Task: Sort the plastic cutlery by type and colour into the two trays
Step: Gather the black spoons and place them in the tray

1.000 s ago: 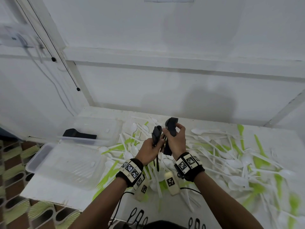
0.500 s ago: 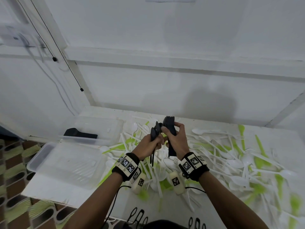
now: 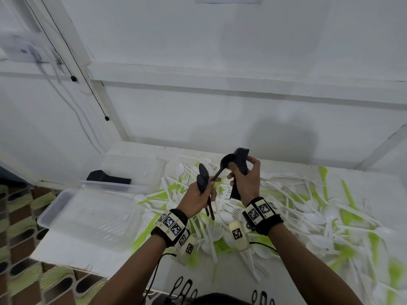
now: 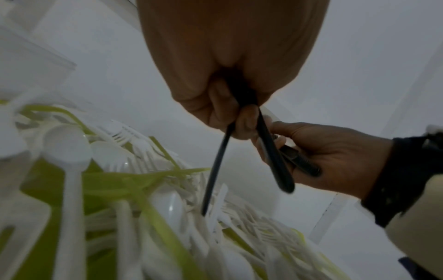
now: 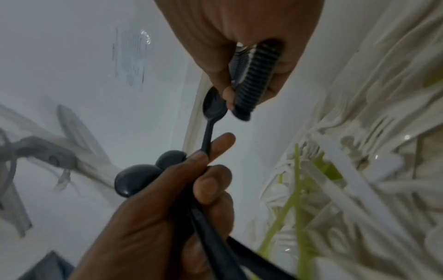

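Observation:
My left hand [image 3: 199, 194] grips black spoons [image 3: 202, 177] by their handles, two bowls up, over the pile. A third black spoon [image 3: 228, 161] slants from its fingers up to my right hand [image 3: 247, 179], whose fingertip touches the bowl. That hand holds a thick stack of black cutlery [image 3: 240, 160] upright. In the right wrist view the ribbed stack [image 5: 254, 75] sits in the palm, beside the spoon bowl [image 5: 214, 108]. In the left wrist view the black handles [image 4: 215, 170] hang below my left hand [image 4: 227, 113]. White and green cutlery [image 3: 308, 212] covers the table.
A clear tray [image 3: 88, 216] stands at the table's near left corner. Behind it a second clear tray [image 3: 136, 166] holds black cutlery [image 3: 108, 178]. The white wall runs close behind the table. Patterned floor shows at the left, beyond the table edge.
My hands were pressed together; they have drawn apart. The right hand has moved up and to the right with the stack, and one black spoon now spans the gap to the left hand.

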